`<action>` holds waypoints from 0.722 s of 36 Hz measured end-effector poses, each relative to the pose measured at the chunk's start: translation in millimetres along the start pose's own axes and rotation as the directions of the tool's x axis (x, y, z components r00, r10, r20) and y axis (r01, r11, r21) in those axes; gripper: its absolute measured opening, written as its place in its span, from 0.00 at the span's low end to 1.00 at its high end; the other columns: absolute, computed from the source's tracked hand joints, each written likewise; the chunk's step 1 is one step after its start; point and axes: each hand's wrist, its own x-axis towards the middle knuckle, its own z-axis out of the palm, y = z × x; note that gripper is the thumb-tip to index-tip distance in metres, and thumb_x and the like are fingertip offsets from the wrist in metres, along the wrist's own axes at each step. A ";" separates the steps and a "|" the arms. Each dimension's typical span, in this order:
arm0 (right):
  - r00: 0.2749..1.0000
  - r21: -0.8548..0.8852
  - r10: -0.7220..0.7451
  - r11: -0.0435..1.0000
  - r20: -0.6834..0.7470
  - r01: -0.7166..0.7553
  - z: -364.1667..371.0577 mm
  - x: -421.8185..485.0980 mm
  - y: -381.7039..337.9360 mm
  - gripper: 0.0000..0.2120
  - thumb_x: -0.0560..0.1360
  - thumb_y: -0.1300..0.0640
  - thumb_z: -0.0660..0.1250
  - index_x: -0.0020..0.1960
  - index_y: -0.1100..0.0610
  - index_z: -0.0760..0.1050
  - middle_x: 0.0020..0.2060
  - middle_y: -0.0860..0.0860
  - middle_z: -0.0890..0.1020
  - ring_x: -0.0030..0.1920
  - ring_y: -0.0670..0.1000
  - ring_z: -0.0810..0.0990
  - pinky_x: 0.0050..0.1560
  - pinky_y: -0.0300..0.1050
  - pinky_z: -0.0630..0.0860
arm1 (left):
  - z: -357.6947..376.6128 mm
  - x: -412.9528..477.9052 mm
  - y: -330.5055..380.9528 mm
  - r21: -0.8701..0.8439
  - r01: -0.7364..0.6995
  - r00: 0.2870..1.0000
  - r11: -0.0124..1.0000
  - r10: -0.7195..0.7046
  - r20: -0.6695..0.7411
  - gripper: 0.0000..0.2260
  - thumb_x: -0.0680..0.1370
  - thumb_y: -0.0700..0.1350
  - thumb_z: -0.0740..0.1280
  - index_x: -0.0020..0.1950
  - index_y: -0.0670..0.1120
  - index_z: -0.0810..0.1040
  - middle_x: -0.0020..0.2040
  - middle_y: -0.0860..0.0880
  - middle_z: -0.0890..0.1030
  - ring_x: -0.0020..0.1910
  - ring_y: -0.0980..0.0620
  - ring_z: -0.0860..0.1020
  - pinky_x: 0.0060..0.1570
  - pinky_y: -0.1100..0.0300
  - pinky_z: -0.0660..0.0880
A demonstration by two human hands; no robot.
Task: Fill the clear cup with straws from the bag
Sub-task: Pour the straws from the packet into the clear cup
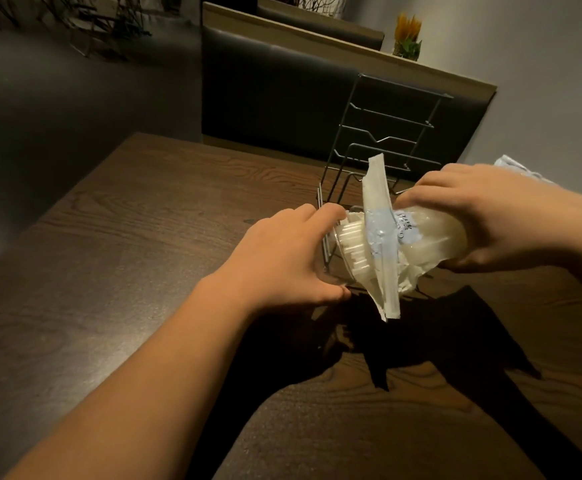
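Transfer step: left hand [282, 258], fingers wrapped round the tipped clear plastic cup [334, 247], meets right hand [483, 216], fingers clamped on the crinkled translucent bag [428, 237] w/ white straws [351, 244] entering the cup mouth. Next, prob.: push straws deeper, peel bag back. Grey wire rack [386, 133] stands just behind on dark wood table [144, 220]; bag's loose flap may snag.

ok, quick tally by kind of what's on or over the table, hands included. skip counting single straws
Hands: 2, left hand and right hand
Clear cup: 1, tipped on its side, in the left hand
Straw bag: 1, in the right hand
Straw bundle: 1, white, entering the cup
Wire rack: 1
Total: 6
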 end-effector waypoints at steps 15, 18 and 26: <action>0.997 0.054 0.059 0.997 0.051 -0.062 -2.0 20.5 -2.3 0.41 0.59 0.43 0.78 0.67 0.40 0.64 0.57 0.42 0.74 0.57 0.45 0.70 0.57 0.48 0.71 | 1.3 0.1 -0.1 0.022 0.019 0.998 1.000 -0.021 0.057 0.43 0.66 0.67 0.74 0.76 0.57 0.61 0.61 0.53 0.76 0.61 0.50 0.75 0.57 0.50 0.75; 0.997 0.073 0.049 0.996 0.055 -0.053 -2.4 21.5 -3.7 0.40 0.59 0.42 0.77 0.68 0.41 0.64 0.57 0.42 0.74 0.57 0.47 0.71 0.58 0.48 0.72 | 2.5 1.2 -0.5 0.037 0.038 0.998 0.999 -0.040 0.045 0.42 0.65 0.68 0.74 0.74 0.56 0.63 0.60 0.53 0.76 0.59 0.50 0.76 0.55 0.50 0.75; 0.989 0.161 0.084 0.981 0.126 -0.104 -13.6 23.7 -2.9 0.46 0.56 0.39 0.80 0.68 0.35 0.60 0.58 0.39 0.71 0.59 0.47 0.70 0.61 0.53 0.72 | 3.0 1.8 -0.2 0.050 0.042 0.999 0.998 -0.044 0.029 0.43 0.65 0.68 0.75 0.73 0.55 0.63 0.59 0.53 0.76 0.58 0.50 0.76 0.51 0.53 0.72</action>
